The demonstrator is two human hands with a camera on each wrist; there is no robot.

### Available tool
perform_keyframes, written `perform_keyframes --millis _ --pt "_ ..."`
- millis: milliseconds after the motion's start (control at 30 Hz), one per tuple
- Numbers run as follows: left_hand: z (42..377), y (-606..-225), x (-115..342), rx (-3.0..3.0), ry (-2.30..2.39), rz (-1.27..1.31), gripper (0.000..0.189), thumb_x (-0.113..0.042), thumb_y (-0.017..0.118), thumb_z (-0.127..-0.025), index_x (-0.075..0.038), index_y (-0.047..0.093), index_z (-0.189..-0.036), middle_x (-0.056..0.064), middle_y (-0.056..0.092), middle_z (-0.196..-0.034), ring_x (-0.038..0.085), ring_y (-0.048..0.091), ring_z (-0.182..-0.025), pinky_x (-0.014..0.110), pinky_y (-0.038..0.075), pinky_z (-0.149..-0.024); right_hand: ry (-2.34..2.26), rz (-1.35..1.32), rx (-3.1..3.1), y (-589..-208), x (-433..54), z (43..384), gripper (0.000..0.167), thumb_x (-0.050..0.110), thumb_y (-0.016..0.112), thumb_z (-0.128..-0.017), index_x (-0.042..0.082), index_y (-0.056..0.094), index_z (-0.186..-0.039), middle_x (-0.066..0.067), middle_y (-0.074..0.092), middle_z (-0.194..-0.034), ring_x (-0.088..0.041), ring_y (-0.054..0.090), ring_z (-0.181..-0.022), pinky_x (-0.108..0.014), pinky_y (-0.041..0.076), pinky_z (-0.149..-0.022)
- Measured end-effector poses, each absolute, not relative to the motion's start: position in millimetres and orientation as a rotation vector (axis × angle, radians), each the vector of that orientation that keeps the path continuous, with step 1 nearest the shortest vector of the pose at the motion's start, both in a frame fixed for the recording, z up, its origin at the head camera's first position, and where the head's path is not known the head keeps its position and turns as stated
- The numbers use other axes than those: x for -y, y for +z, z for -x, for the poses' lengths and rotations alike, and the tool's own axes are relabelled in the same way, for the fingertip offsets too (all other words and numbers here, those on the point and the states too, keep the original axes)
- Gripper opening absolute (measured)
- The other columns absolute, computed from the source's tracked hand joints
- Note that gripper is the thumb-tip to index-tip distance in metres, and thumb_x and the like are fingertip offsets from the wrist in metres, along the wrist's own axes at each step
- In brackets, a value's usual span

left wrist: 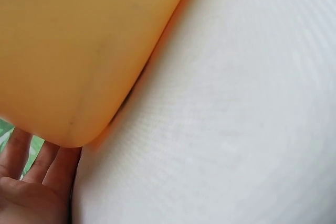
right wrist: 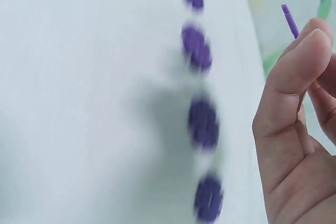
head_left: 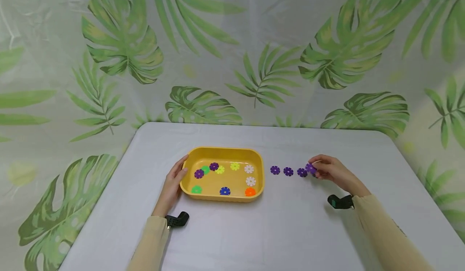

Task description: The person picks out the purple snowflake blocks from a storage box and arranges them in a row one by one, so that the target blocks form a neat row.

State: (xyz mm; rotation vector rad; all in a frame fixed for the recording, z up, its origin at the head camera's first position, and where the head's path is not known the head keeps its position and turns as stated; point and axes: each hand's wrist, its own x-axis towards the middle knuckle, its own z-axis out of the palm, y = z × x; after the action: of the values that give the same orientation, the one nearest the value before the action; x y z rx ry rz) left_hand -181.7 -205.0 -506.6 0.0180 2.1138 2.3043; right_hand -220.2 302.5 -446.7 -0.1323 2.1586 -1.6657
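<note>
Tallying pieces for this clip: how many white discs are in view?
2: one white disc lies toward the right end of the yellow tray; a second lies beside it, nearer the person. Others could be hidden behind the near wall.

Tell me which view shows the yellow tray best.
The head view: it shows the yellow tray from above, with nearly all its rim and the discs inside. The left wrist view catches only part of its outside; the right wrist view shows none of it.

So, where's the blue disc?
In the head view, the blue disc lies inside the yellow tray, near side, between a green disc and the orange disc.
</note>
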Motion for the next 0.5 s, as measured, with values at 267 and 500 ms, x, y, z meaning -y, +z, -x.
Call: perform_keyframes --millis 267,500 --pt "177 -495 204 -2.080 2.295 0.003 0.047 -0.017 0.044 -0.103 -0.015 0.035 -0.149 0.000 0.024 -0.155 0.016 0.024 -0.140 0.030 0.027 -0.111 -1.667 -0.023 -2.241 -463 -372 208 0.030 0.012 0.047 -0.101 -0.012 0.049 -0.119 -0.003 0.057 -0.091 -0.011 0.057 -0.071 -0.026 0.054 -0.067" --pt "175 -488 201 -2.067 2.289 0.004 0.048 -0.015 0.044 -0.103 -0.012 0.033 -0.149 0.002 0.023 -0.156 0.017 0.023 -0.141 0.032 0.026 -0.112 -1.608 -0.117 -2.377 -474 -391 205 0.035 0.006 0.042 -0.100 -0.022 0.041 -0.122 -0.001 0.059 -0.089 -0.008 0.059 -0.068 -0.025 0.056 -0.064"
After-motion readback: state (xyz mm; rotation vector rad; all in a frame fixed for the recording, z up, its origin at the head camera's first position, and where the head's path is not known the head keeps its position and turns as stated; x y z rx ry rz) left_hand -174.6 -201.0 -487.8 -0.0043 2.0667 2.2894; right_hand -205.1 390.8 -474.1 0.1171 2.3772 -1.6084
